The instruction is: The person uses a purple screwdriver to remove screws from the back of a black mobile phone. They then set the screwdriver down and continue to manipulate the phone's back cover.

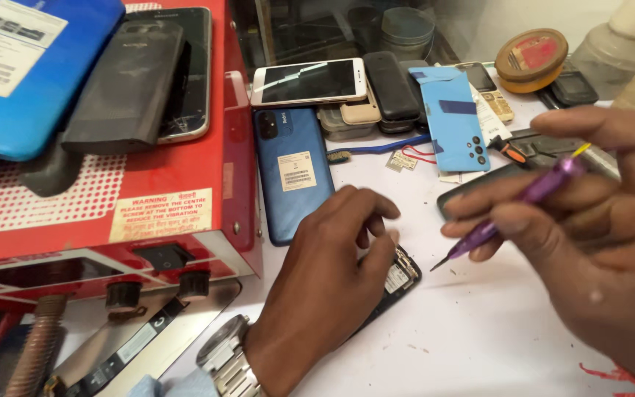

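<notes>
Two hands at an opened black phone on a white worktop (479, 338).

The left hand (332, 272) presses down on the opened phone (400, 276), fingers (376, 209) curled over its body and pinning it flat; the back cover is already off, and a board and label show at the exposed end. The right hand (597, 220) pinches a purple precision screwdriver (512, 209) between its fingers, tip hovering just beside the phone's open end and not touching it. Whether any screws are out cannot be told; the internals appear in place, so disassembly looks early. Behind lie a blue phone (292, 173) face down, a pale blue back cover (453, 121), several more handsets, and a red machine (112, 198) at left.
</notes>
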